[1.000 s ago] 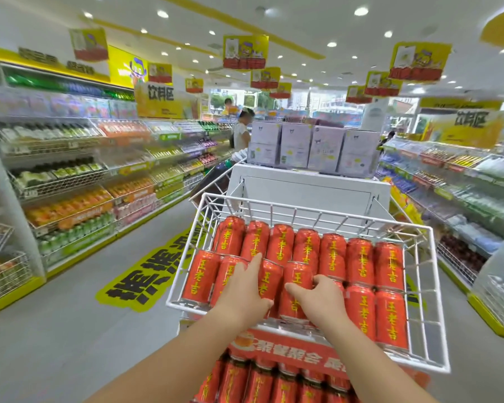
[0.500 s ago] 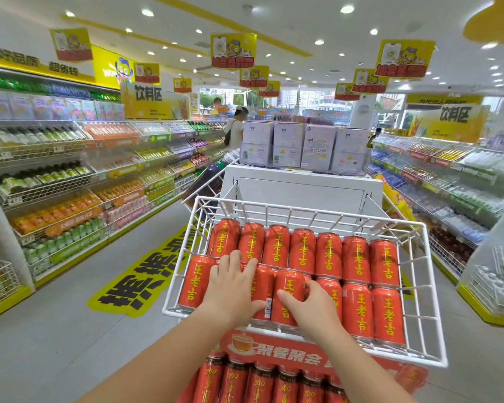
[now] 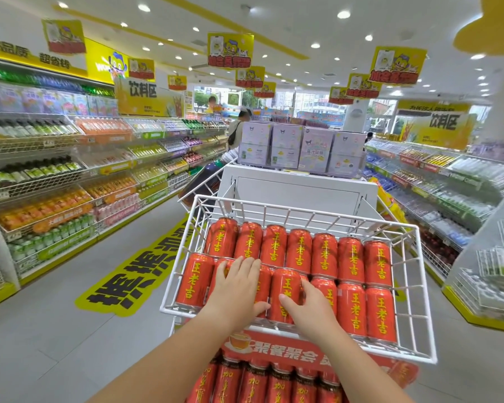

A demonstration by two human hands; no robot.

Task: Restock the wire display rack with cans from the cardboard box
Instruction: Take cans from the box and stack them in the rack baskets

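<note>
The white wire display rack (image 3: 416, 289) stands right in front of me, its top basket holding two rows of red cans (image 3: 352, 263) lying on their sides. My left hand (image 3: 239, 286) lies flat over cans in the front row, fingers straight and thumb out to the right. My right hand (image 3: 312, 306) grips a front-row red can (image 3: 285, 280), thumb across its face and fingers tucked down its right side. The cardboard box is out of view.
Below the basket hang a red sign (image 3: 277, 349) and a lower tier of red cans (image 3: 245, 382). A white stand with purple cartons (image 3: 314, 149) rises behind the rack. Drink shelves (image 3: 56, 175) line both aisles. A person (image 3: 237, 129) stands far back.
Both hands have slid slightly forward along the front-row cans. My left fingers have flattened out on the cans, and the right hand has closed round one can.
</note>
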